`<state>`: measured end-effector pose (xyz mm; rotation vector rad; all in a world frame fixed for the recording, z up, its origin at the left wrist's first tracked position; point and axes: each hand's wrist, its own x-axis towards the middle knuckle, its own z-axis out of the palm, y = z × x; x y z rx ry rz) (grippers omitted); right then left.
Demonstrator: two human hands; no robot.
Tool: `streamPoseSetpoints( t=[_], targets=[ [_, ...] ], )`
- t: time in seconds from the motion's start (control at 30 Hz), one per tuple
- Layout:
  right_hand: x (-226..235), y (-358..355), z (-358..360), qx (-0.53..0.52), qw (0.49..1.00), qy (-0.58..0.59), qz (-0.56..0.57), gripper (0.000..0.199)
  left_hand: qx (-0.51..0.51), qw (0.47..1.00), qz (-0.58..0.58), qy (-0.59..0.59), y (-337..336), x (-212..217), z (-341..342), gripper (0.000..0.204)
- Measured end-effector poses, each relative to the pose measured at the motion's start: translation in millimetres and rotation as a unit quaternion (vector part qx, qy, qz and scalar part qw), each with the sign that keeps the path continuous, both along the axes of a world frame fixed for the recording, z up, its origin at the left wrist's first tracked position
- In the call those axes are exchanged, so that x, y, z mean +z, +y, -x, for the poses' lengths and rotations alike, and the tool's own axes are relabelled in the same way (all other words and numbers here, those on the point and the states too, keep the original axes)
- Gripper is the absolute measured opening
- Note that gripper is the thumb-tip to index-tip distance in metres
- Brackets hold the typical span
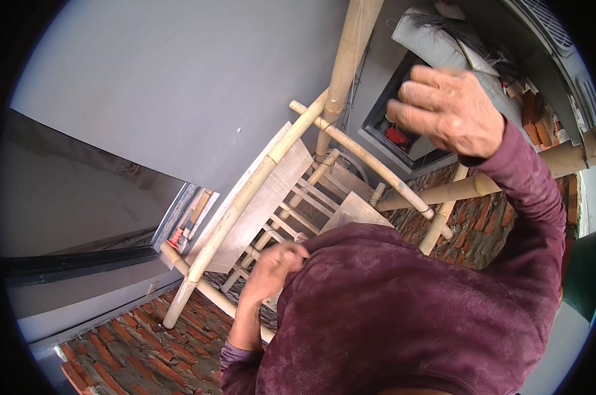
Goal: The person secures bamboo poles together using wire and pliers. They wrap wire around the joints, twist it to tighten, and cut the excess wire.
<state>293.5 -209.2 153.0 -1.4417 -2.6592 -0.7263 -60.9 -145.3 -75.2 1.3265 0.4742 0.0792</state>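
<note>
Raised at the upper right, my right hand [453, 112] is closed, with its fingers curled in and slightly smeared; what it holds, if anything, is hidden. My left hand [271, 270] is close against the front of my maroon shirt [390, 316], its fingers bent inward and blurred. Whether it pinches the cloth or some small thing cannot be made out. Beyond the left hand are bamboo poles [265, 168] tied into a scaffold, with a pale board [265, 210] lying along them. A thick upright bamboo pole [351, 59] rises left of my right hand.
Red-handled tools [177, 236] rest on the window ledge at the left. A grey wall [153, 92] fills the upper left. Brickwork [146, 349] lies below the scaffold. A thick bamboo pole [469, 191] crosses at the right, below a dark-framed opening [403, 141].
</note>
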Motion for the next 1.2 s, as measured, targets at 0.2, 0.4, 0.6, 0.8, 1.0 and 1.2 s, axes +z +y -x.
streamPoseSetpoints(
  t=[0.2,0.4,0.6,0.8,1.0,1.2],
  targets=[
    [-30.5,-7.2,4.6,-0.173,0.936,-0.011,0.307,0.021,0.364,0.778,-0.511,-0.018,49.2,38.7,22.9,0.037],
    [-19.6,-8.5,34.4,-0.003,0.830,0.468,0.302,0.018,0.095,0.790,-0.605,0.033,45.2,-20.9,35.8,0.017],
    [-92.5,-30.6,9.3,-0.070,0.873,0.247,0.415,0.013,0.161,0.752,-0.636,0.070,63.1,45.2,61.2,0.022],
    [-47.2,-26.1,4.5,-0.139,0.730,0.571,0.349,0.028,0.108,0.734,-0.654,0.147,65.1,2.2,113.1,0.045],
    [-135.4,-56.9,-7.7,-0.161,0.765,0.348,0.518,0.013,0.151,0.674,-0.690,0.217,82.7,50.7,116.9,0.048],
    [-117.9,-90.7,18.5,-0.222,0.505,0.755,0.355,0.026,-0.054,0.728,-0.647,0.221,80.4,-4.3,133.6,0.034]
  ],
)
